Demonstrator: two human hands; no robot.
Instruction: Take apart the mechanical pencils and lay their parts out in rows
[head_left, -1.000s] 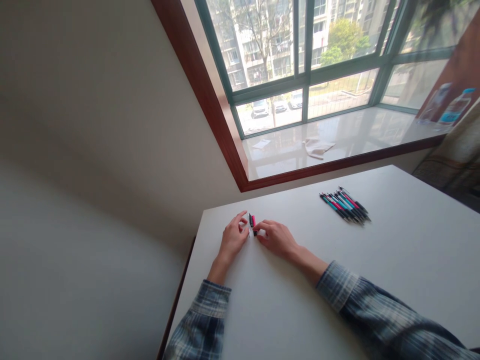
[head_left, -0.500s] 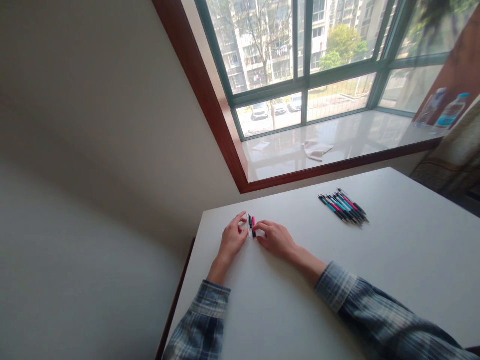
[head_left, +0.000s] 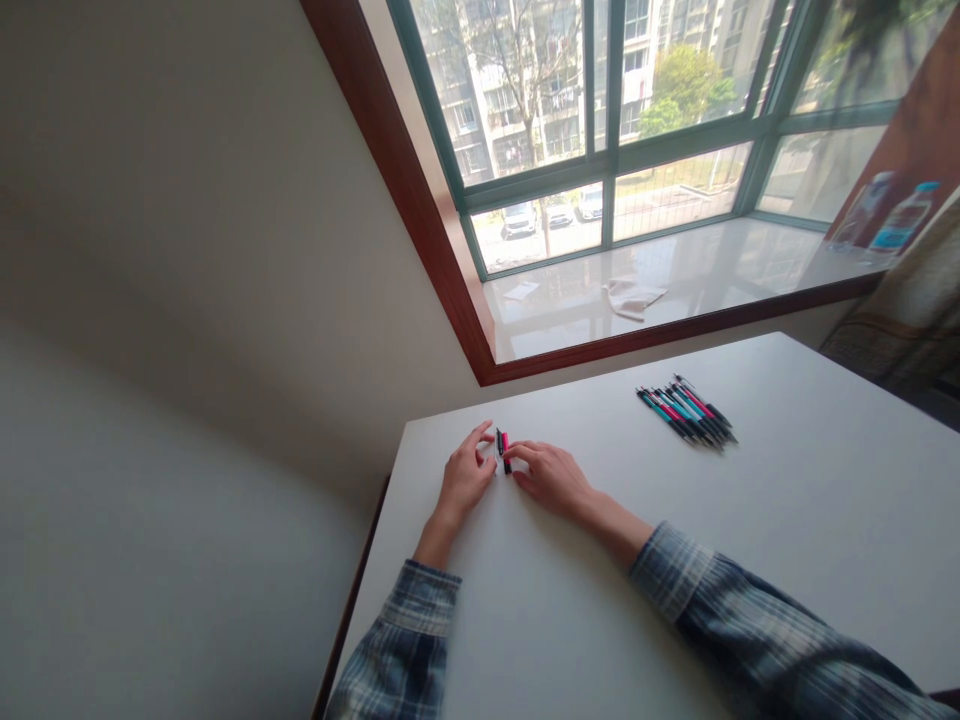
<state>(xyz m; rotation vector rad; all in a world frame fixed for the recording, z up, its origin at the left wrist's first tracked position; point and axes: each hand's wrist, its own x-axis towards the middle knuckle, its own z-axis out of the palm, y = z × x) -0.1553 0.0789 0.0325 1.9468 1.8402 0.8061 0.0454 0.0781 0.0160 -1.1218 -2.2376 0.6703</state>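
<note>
A small group of pens lies on the white table (head_left: pixel 577 590) between my hands. One is a pink and black pen (head_left: pixel 505 440), beside it is a black one (head_left: pixel 499 436), and a thin whitish edge shows at their left. My left hand (head_left: pixel 466 478) rests at their left side, with thumb and forefinger curved apart around that edge. My right hand (head_left: pixel 553 476) comes from the right, and its forefinger touches the pink and black pen. Its thumb stays spread from the forefinger, below. Fingers partly hide the pens.
Several pens (head_left: pixel 686 412) in teal, pink and black lie side by side farther right on the table. A wall (head_left: pixel 225 400) rises close on the left. Behind is a windowsill (head_left: pixel 562 325) with a crumpled cloth or paper (head_left: pixel 634 298) and plastic bottles (head_left: pixel 904 222).
The pens between my hands have shifted slightly left and tilted a little. Both hands have hardly moved. The pens at the right lie as before.
</note>
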